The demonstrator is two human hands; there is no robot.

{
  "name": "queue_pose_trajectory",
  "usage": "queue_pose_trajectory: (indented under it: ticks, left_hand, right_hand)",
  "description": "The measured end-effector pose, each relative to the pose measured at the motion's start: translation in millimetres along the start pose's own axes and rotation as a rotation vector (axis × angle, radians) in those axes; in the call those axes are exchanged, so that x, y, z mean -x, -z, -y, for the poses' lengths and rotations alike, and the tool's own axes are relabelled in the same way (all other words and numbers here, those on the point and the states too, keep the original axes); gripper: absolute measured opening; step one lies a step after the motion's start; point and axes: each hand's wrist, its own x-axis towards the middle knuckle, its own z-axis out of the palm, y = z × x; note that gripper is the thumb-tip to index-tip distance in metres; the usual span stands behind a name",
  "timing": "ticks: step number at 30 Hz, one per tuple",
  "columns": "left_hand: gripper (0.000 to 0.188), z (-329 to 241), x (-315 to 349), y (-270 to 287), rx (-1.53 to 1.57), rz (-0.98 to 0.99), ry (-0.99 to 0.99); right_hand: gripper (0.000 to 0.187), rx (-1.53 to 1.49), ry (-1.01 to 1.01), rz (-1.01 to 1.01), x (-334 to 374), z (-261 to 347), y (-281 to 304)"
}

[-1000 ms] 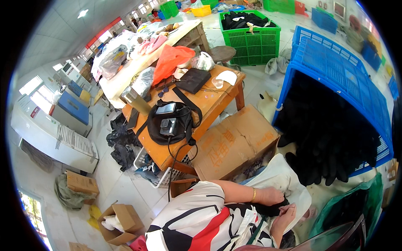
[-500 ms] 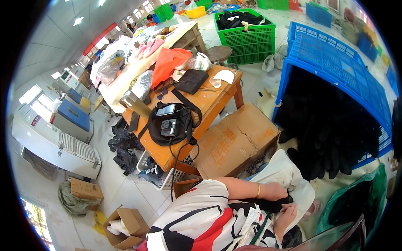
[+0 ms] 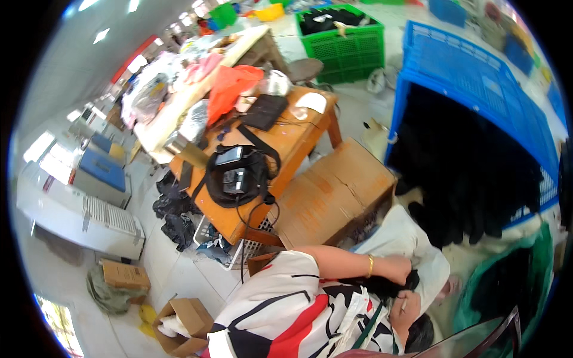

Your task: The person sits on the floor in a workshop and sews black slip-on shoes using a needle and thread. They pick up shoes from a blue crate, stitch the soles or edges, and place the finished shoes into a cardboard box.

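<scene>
Over my lap, my left hand (image 3: 396, 269), below a gold bracelet (image 3: 370, 265), is closed in a fist on a black glove (image 3: 412, 279). Just below it, my right hand (image 3: 406, 305) is curled with its fingertips at the glove's edge. Most of the glove is hidden by my hands and forearm. A white cloth (image 3: 412, 235) lies under and beyond both hands. Black gloves (image 3: 459, 203) with finger-like ends spill from a tipped blue crate (image 3: 459, 59) at the right.
A brown carton (image 3: 334, 194) stands beyond my left arm, against a wooden table (image 3: 224, 209) bearing a black bag (image 3: 239, 179) with a cabled device. At the right is a green sack (image 3: 477, 286) with black contents. A green crate (image 3: 343, 53) stands farther back.
The whole view has shifted slightly and blurred. Both hands stay close together at the black glove; my right hand's fingers look more curled than before.
</scene>
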Motion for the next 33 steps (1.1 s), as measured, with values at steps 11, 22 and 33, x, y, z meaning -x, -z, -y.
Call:
queue_pose_trajectory:
  ticks: [11, 22, 33]
  left_hand:
    - [0.015, 28, 18, 9, 1.306, 0.219, 0.450]
    - [0.014, 16, 19, 13, 0.760, 0.109, 0.320]
    - [0.016, 7, 27, 13, 0.389, 0.078, 0.149]
  right_hand:
    - [0.013, -0.718, -0.887, 0.110, 18, -35, 24]
    - [0.008, -0.248, -0.489, 0.006, -11, -46, -8]
    - [0.008, -0.865, -1.056, -0.558, 64, -62, 14]
